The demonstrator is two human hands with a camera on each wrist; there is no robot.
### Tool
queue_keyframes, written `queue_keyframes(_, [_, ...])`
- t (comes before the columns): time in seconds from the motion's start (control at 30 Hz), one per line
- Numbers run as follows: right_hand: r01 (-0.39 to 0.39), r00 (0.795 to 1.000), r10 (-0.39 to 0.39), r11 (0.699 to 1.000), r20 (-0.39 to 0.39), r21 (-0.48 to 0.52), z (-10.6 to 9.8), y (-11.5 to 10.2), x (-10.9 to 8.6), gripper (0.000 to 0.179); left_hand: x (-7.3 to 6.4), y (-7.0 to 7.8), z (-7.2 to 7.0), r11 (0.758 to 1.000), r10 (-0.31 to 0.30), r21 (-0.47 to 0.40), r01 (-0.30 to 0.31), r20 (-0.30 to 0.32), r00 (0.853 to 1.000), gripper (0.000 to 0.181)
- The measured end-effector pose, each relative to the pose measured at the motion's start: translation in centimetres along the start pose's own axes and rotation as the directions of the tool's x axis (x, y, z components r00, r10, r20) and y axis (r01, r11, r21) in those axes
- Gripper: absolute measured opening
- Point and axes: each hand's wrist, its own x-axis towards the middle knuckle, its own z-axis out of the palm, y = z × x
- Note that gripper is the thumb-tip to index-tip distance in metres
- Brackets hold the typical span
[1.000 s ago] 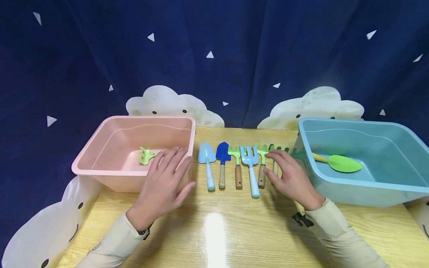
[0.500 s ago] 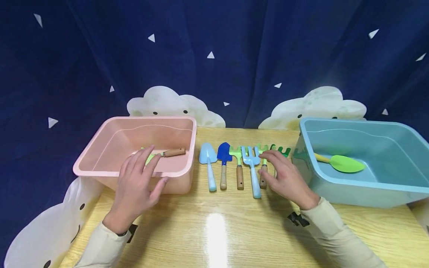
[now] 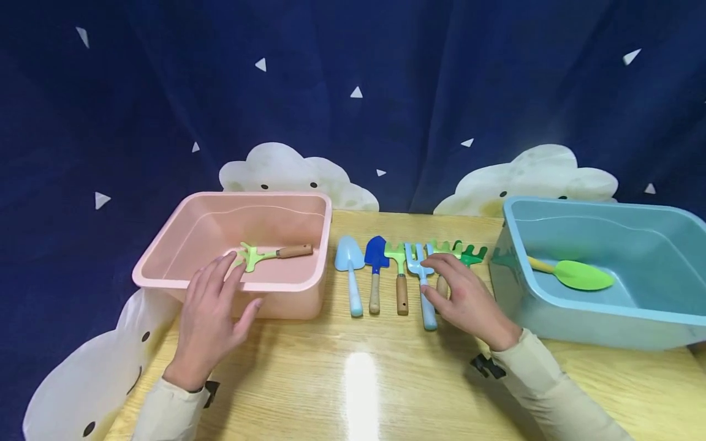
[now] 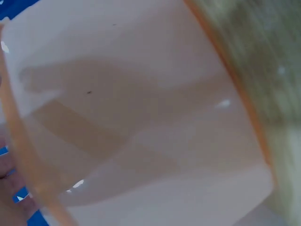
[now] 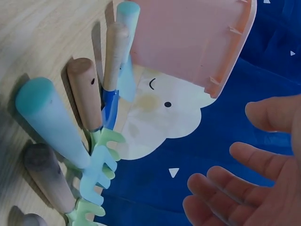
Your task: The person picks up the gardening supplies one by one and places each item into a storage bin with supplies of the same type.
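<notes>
The light blue fork (image 3: 427,308) was partly overhung by the right hand (image 3: 471,303), its fingers bent and parted from the thumb. Beyond the loosely spread fingers of the left hand (image 3: 209,315), a green rake (image 3: 269,255) was contained in the pink bin (image 3: 289,286). Right of all fingers, a green trowel (image 3: 583,275) was contained in the blue bin (image 3: 601,324).

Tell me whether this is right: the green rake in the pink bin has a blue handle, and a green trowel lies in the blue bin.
Not blue: in the head view, the green rake in the pink bin has a brown handle. The rest is right.
</notes>
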Motion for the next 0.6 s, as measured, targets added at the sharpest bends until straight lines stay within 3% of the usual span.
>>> queue_keyframes(0.27, [0.002, 1.000, -0.002, 1.000, 0.003, -0.013, 0.6, 0.2, -0.5, 0.041, -1.2, -0.5, 0.9, 0.998, -0.047, 0.044, 0.047, -0.003, 0.999, 0.066])
queue_keyframes(0.6, [0.013, 1.000, -0.013, 1.000, 0.005, -0.024, 0.6, 0.2, 0.1, 0.040, -1.2, -0.6, 1.0, 0.998, -0.019, 0.059, 0.021, -0.036, 0.999, 0.062])
